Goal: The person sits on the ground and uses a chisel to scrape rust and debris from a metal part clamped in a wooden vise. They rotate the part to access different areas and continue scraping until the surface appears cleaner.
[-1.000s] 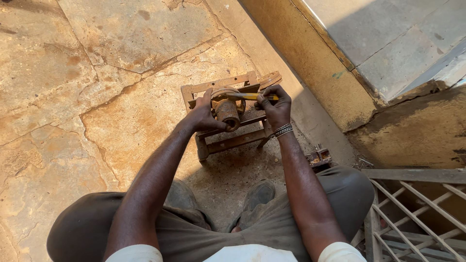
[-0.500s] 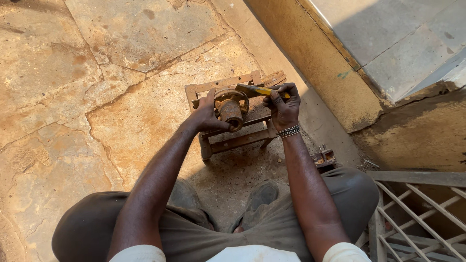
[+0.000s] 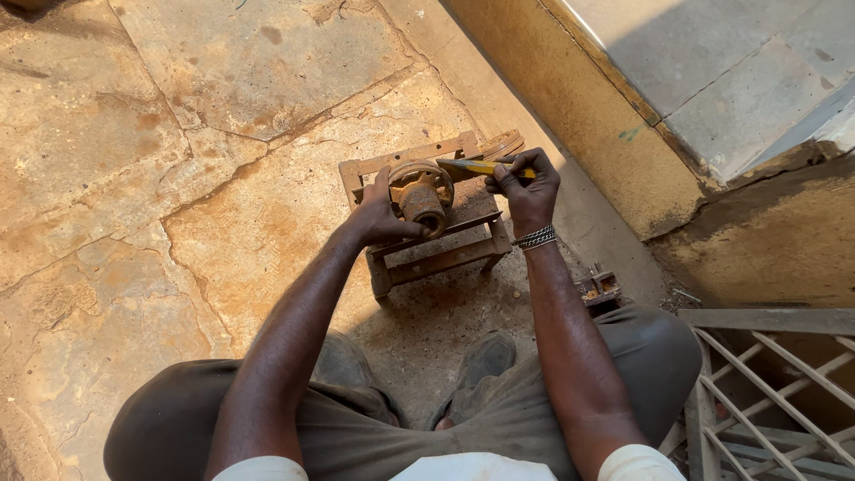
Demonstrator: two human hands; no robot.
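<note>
The left hand [image 3: 385,214] gripped a rusty pulley [image 3: 420,191] on a small wooden stand [image 3: 445,245]; the right hand [image 3: 525,189] had its fingers closed around a yellow-handled tool [image 3: 476,167].

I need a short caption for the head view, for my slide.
Seated person's left hand steadies a rusty round part on a small wooden stand; right hand holds a yellow-handled tool.

Rust-brown metal part [image 3: 420,194] at centre on a brown wooden stand [image 3: 445,254]; yellow-handled tool [image 3: 485,167] at 1 o'clock; mottled tan stone floor [image 3: 160,134] at 10 o'clock; ochre wall [image 3: 579,116] at 2 o'clock; silver bracelet [image 3: 535,237]; grey trousers [image 3: 356,436] at 6 o'clock.
</note>
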